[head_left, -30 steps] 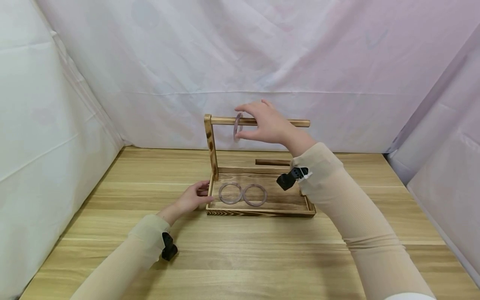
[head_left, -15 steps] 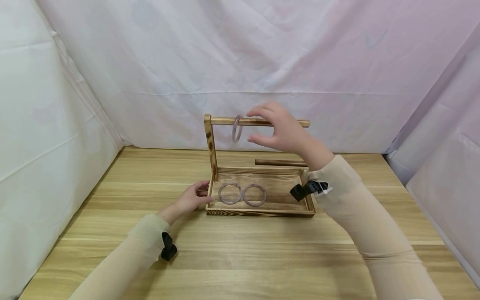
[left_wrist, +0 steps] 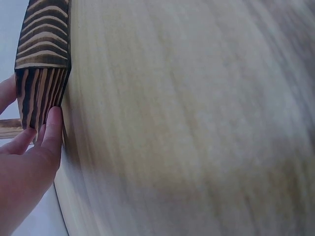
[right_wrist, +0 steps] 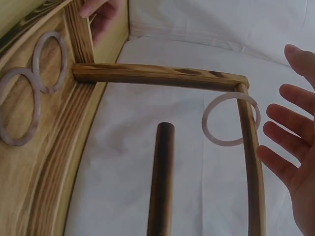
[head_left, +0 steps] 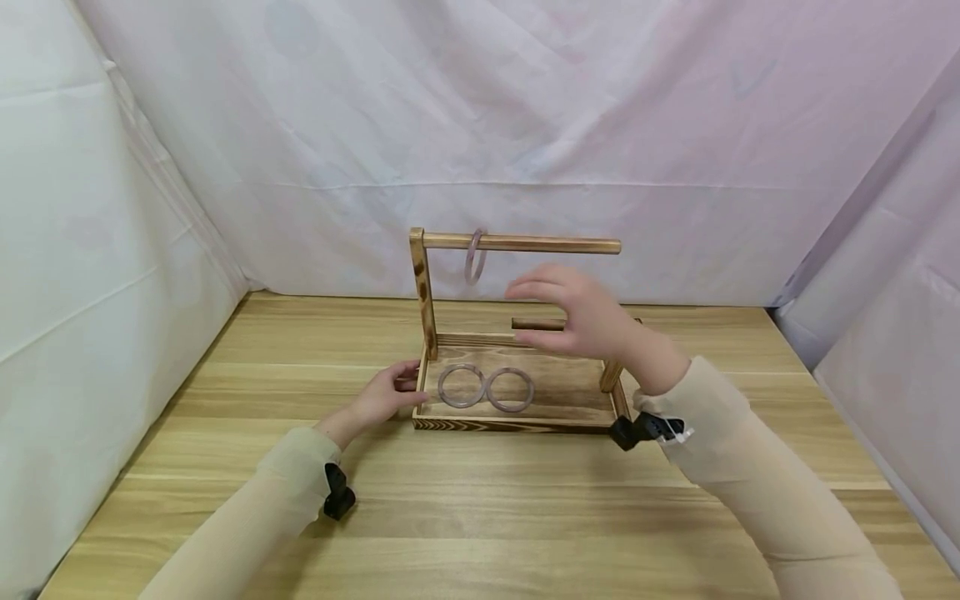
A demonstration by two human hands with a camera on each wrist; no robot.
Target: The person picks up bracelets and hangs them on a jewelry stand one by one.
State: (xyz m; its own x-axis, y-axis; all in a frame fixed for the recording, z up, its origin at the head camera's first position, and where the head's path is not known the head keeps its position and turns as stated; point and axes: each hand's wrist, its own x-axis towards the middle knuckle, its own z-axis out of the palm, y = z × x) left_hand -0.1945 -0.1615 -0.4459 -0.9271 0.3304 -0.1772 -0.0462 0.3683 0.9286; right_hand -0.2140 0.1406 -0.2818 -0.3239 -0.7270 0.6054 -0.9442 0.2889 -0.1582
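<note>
A wooden bangle stand (head_left: 517, 425) has a tray base, a tall left post with an upper bar (head_left: 555, 244), and a lower bar (head_left: 536, 323) on a shorter right post. One pale purple bangle (head_left: 474, 258) hangs on the upper bar, apart from any hand. Two more bangles, a left one (head_left: 461, 386) and a right one (head_left: 510, 390), lie side by side in the tray. My left hand (head_left: 378, 397) holds the tray's left end, thumb over the rim and fingers against the outer wall. My right hand (head_left: 581, 312), fingers spread and holding nothing, is in front of the lower bar.
The stand is on a wood-grain table (head_left: 465, 508). White cloth (head_left: 360, 150) hangs behind the table and at both sides. A black wrist camera (head_left: 637, 429) on the right wrist is just over the tray's near right corner.
My right hand has let go of the bangle on the upper bar, drawn back to the right and come down. The left hand and the two bangles in the tray have stayed put.
</note>
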